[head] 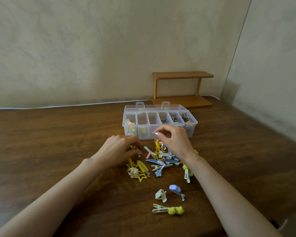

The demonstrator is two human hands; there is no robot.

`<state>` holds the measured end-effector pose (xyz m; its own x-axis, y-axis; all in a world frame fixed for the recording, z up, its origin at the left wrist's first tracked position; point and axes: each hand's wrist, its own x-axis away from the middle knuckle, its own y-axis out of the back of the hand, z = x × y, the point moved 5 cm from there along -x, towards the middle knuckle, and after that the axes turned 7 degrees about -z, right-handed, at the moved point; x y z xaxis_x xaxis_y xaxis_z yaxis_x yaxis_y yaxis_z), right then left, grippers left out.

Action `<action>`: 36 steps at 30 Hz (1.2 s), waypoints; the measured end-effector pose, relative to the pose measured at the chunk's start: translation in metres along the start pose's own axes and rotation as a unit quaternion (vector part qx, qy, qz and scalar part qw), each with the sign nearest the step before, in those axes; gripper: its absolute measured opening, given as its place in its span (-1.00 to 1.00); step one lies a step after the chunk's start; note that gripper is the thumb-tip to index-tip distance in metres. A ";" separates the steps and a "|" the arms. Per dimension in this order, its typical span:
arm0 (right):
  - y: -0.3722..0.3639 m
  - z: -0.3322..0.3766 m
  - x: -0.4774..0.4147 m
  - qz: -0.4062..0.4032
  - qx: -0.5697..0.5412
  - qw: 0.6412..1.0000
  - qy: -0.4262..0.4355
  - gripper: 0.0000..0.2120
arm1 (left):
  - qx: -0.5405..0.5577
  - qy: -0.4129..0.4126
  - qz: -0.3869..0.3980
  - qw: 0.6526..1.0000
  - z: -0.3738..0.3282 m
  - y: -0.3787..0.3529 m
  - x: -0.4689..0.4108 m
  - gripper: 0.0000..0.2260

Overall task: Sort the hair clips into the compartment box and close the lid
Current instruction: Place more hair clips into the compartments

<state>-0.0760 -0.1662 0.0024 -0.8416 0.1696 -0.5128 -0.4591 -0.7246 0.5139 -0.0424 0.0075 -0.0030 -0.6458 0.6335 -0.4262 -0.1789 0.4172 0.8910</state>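
Table (58,142): one six-compartment box (191,129), one clip pile (162,161).

A clear box (191,130) sits open near the far edge of the table (58,142). A heap of hair clips (162,159) lies just in front of it. The left hand (120,151) holds a yellow clip (132,147). The right hand (173,141) pinches a small pink clip (158,140) over the heap.

A small wooden shelf (182,75) stands right of the middle, at the back of the brown table (58,134). A thin white cord (67,105) runs along the table's back edge, below the pale wall (92,48).
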 end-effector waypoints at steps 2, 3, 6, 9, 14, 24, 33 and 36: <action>0.000 0.000 0.000 0.001 0.002 1.000 0.002 -0.91 | -0.017 -0.029 -0.009 0.999 -0.006 0.001 0.000 -0.67; 0.000 0.000 0.000 0.001 0.003 1.000 0.002 -0.91 | -0.028 -0.043 -0.017 0.999 -0.008 0.001 0.000 -0.66; 0.000 0.001 0.000 0.001 0.005 1.000 0.004 -0.91 | -0.048 -0.064 -0.036 0.996 -0.011 -0.001 0.000 -0.74; -0.001 0.001 0.000 0.003 0.006 1.000 0.005 -0.91 | -0.040 -0.080 -0.053 0.995 -0.008 -0.002 0.002 -0.83; 0.000 0.000 -0.001 0.004 0.004 1.000 0.003 -0.90 | 0.041 -0.106 -0.158 0.981 -0.011 0.019 0.005 -0.76; 0.000 -0.002 -0.002 0.001 0.013 1.000 -0.002 -0.92 | 0.143 0.040 -0.292 0.945 0.007 0.048 -0.065 -0.86; 0.001 0.000 -0.001 0.001 0.006 1.000 0.002 -0.90 | 0.186 0.059 -0.231 0.953 0.016 0.038 -0.088 -0.92; 0.001 0.001 0.000 0.002 0.001 1.000 0.000 -0.90 | 0.075 0.037 -0.175 0.981 0.018 0.024 -0.086 -0.93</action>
<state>-0.0765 -0.1664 0.0040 -0.8440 0.1667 -0.5097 -0.4557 -0.7242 0.5176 0.0224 -0.0255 0.0519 -0.6172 0.3873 -0.6848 -0.2918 0.6956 0.6565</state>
